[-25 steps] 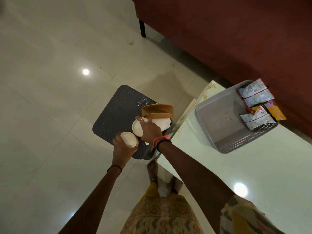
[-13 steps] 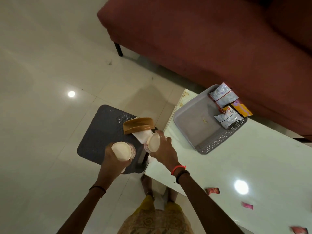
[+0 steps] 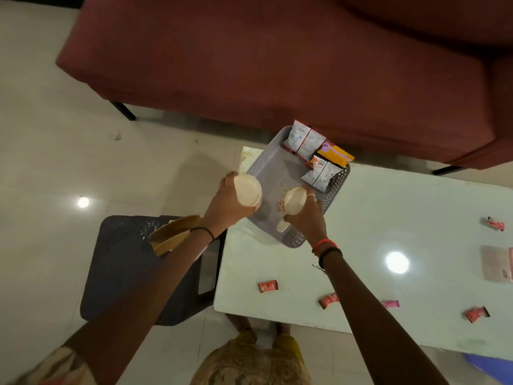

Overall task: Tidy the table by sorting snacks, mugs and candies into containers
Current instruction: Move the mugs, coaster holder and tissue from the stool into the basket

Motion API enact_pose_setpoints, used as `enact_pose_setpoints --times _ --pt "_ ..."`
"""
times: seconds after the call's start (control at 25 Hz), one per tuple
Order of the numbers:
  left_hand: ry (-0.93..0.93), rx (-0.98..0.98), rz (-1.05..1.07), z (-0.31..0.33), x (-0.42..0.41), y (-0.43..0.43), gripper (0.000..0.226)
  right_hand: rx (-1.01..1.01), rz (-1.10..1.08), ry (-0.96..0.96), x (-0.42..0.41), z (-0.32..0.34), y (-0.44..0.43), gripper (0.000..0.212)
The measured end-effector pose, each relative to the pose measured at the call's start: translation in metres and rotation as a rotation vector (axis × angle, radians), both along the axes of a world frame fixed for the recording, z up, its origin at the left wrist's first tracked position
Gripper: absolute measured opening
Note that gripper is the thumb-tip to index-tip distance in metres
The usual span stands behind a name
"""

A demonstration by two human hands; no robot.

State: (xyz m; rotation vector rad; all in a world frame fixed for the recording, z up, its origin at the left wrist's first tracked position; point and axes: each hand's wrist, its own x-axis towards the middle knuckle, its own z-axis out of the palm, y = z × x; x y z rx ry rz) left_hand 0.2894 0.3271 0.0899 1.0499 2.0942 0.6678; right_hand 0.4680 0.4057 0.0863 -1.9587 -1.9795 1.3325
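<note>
**Two Mugs Held Over the Grey Basket**

A cream ceramic mug (image 3: 248,193) is gripped in the left hand (image 3: 226,202), the fingers wrapped around its body and the open mouth turned toward the camera. It is held above the near-left rim of the grey perforated plastic basket (image 3: 270,169). A second cream mug with a pinkish print (image 3: 291,204) is clasped in the right hand (image 3: 306,215); it is tilted, its handle pointing downward, and it is positioned over the basket's bare floor. Whether it touches the floor cannot be told.

At the far end of the basket, several silver and white snack packets (image 3: 305,141) and an orange and purple packet (image 3: 336,155) are stacked against the wall. The basket is set at the far-left corner of the glossy white table (image 3: 388,218). Small red-wrapped candies (image 3: 268,286) and a pink one (image 3: 391,304) are scattered across the near part of the table, well apart from the basket.

Left of the table, a dark grey textured stool (image 3: 122,262) is seen on the tiled floor, with a brown cardboard piece (image 3: 173,236) lying on it. A dark red sofa (image 3: 277,56) is seen beyond the table.
</note>
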Motion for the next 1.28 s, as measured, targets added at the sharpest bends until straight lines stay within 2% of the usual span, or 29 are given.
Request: enact_pose_setpoints --times 0.2,0.36,0.64,0.92,1.28 --pt "0.03 -0.057 -0.142 -0.046 0.007 0.069 0.098 -0.054 -0.087 0.018 0.005 -0.027 0.038 0.088" --pt "0.013 -0.058 -0.134 -0.079 0.008 0.095 0.098 -0.083 -0.145 0.034 0.009 -0.045 0.056 0.085" --pt "0.027 -0.061 -0.167 -0.124 0.001 0.13 0.099 -0.096 -0.107 0.016 0.001 -0.076 0.071 0.087" --pt "0.105 -0.075 -0.208 -0.132 0.005 0.161 0.1 -0.078 -0.104 -0.063 -0.005 -0.087 0.081 0.087" --pt "0.108 -0.101 -0.234 -0.124 0.007 0.166 0.099 -0.1 -0.121 -0.037 -0.006 -0.087 0.087 0.089"
